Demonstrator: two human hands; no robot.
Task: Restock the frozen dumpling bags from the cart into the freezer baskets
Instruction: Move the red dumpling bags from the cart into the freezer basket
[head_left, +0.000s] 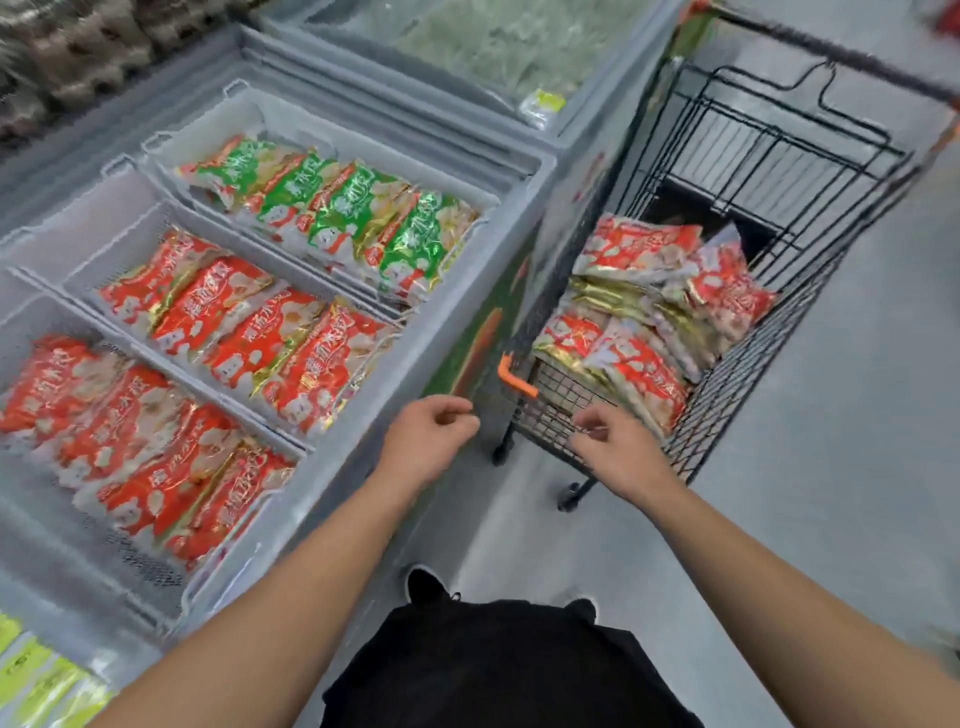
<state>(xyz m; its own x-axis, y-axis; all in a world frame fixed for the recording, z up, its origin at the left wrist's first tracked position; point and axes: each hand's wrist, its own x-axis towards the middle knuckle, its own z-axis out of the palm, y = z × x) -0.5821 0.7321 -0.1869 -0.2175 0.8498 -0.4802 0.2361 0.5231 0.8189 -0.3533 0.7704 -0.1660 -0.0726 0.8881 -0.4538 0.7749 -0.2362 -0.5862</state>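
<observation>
Both bare forearms reach forward with loosely curled, empty hands, the left hand (428, 434) beside the freezer's (363, 441) near right corner, the right hand (621, 449) over the cart's (737, 374) near rim, where red dumpling bags (639, 312) lie piled.
</observation>
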